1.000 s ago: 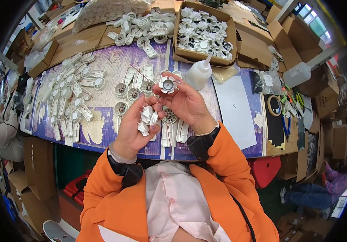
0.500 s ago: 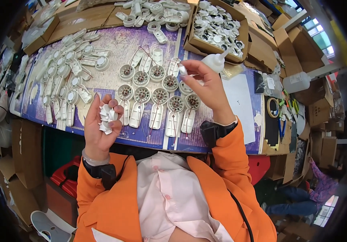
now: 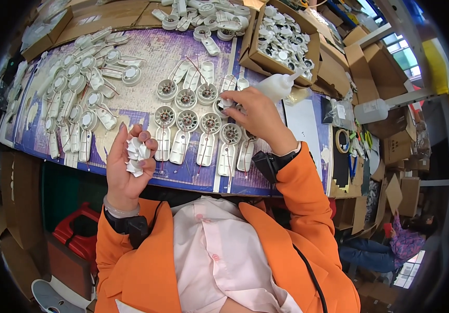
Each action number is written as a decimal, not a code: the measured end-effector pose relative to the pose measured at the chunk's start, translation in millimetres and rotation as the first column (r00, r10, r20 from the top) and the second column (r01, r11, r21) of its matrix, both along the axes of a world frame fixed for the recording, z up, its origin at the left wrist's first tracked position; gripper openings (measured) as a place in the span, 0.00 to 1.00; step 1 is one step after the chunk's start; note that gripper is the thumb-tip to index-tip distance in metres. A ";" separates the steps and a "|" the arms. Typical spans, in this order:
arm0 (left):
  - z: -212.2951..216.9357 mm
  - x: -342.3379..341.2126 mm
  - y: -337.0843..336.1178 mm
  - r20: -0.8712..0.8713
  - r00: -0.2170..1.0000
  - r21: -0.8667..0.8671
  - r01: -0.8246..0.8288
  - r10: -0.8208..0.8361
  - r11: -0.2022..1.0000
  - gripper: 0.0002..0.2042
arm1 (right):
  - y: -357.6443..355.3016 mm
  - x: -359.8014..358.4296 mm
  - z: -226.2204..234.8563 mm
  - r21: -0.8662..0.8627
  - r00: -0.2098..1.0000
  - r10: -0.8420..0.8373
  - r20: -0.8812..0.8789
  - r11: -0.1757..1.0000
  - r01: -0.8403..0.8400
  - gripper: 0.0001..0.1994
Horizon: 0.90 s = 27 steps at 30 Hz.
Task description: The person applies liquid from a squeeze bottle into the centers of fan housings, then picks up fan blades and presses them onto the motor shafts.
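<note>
My left hand (image 3: 122, 169) is closed around several small white fan blades (image 3: 137, 151), held palm up before the table's near edge. Thumb and fingers of my right hand (image 3: 260, 113) pinch a single white fan blade (image 3: 225, 103) at a round fan housing in the right part of the rows; my fingers partly cover that housing. Two rows of open white fan housings (image 3: 187, 120) lie before me, with spoked centres showing and thin red wires along their handle shells (image 3: 206, 148).
More white fan bodies (image 3: 86, 96) are heaped at the left, others (image 3: 203, 21) at the back. A cardboard box (image 3: 253, 49) of fan blades stands at the back right, near a squeeze bottle (image 3: 276, 86). Tools (image 3: 362, 146) lie far right. Another person (image 3: 404, 242) is off to the right.
My right hand has come down and left, bringing its fan blade to a housing. My left hand still holds its blades in nearly the same place. The view has shifted slightly.
</note>
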<state>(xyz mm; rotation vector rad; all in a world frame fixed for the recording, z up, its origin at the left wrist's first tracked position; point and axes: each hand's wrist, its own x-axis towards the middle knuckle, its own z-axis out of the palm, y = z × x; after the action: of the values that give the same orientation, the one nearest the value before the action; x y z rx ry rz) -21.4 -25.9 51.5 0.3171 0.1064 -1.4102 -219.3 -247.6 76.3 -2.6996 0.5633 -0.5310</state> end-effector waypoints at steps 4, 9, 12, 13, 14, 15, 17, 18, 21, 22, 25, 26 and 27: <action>-3.3 2.1 1.7 -0.015 1.000 -0.003 -0.007 0.007 1.000 0.13 | 1.0 1.4 5.3 0.002 0.999 -0.001 -0.040 1.000 0.002 0.16; -6.6 3.8 3.7 -0.034 0.999 -0.016 -0.010 0.009 1.000 0.13 | 0.9 2.9 9.0 -0.017 0.997 -0.005 -0.075 1.000 0.004 0.16; -7.6 4.3 4.3 -0.038 0.999 -0.024 -0.009 0.008 1.000 0.13 | 1.3 2.9 9.3 -0.014 0.996 -0.011 -0.088 1.000 0.010 0.16; -7.9 4.4 4.5 -0.039 0.999 -0.026 -0.008 0.007 1.000 0.13 | 1.7 2.7 9.2 -0.011 0.996 -0.013 -0.087 1.000 0.012 0.16; -8.3 4.4 4.5 -0.040 0.999 -0.027 -0.008 0.007 1.000 0.13 | 1.9 2.4 8.9 -0.008 0.996 -0.015 -0.087 1.000 0.014 0.16; -8.4 4.3 4.4 -0.040 0.999 -0.027 -0.007 0.006 1.000 0.13 | 1.8 2.2 8.8 -0.008 0.996 -0.016 -0.088 1.000 0.015 0.16; -8.4 3.9 3.9 -0.038 0.999 -0.014 -0.011 0.011 1.000 0.13 | 1.4 1.5 8.9 -0.022 0.995 -0.024 -0.102 1.000 0.022 0.16; -8.4 3.7 3.6 -0.037 0.999 -0.007 -0.013 0.012 1.000 0.13 | 1.2 1.1 8.9 -0.028 0.994 -0.028 -0.109 0.999 0.025 0.16; -8.1 3.6 3.8 -0.036 0.999 -0.002 -0.014 0.014 1.000 0.13 | 1.9 1.2 10.3 -0.020 0.994 -0.024 -0.107 1.000 0.022 0.17; -7.9 3.4 3.8 -0.036 0.999 -0.001 -0.016 0.016 1.000 0.13 | 2.0 0.8 10.3 -0.017 0.994 -0.022 -0.106 1.000 0.020 0.18; -6.7 2.9 4.3 -0.027 0.999 0.000 -0.017 0.017 1.000 0.13 | 0.2 -4.1 9.7 -0.055 0.998 0.023 -0.063 0.998 -0.027 0.20; -6.4 2.8 4.3 -0.023 1.000 0.000 -0.019 0.019 1.000 0.13 | -0.4 -5.6 9.7 -0.075 0.998 0.048 -0.042 0.996 -0.051 0.22; -6.3 2.8 4.0 -0.023 1.000 0.001 -0.019 0.019 1.000 0.13 | 0.4 -7.4 9.6 -0.074 0.998 0.047 -0.042 0.996 -0.050 0.22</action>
<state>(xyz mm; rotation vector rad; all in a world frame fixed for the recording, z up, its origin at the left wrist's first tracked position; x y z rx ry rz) -18.6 -21.8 45.2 0.3001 0.1281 -1.3956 -226.8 -247.2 85.9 -2.7930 0.4960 -0.4953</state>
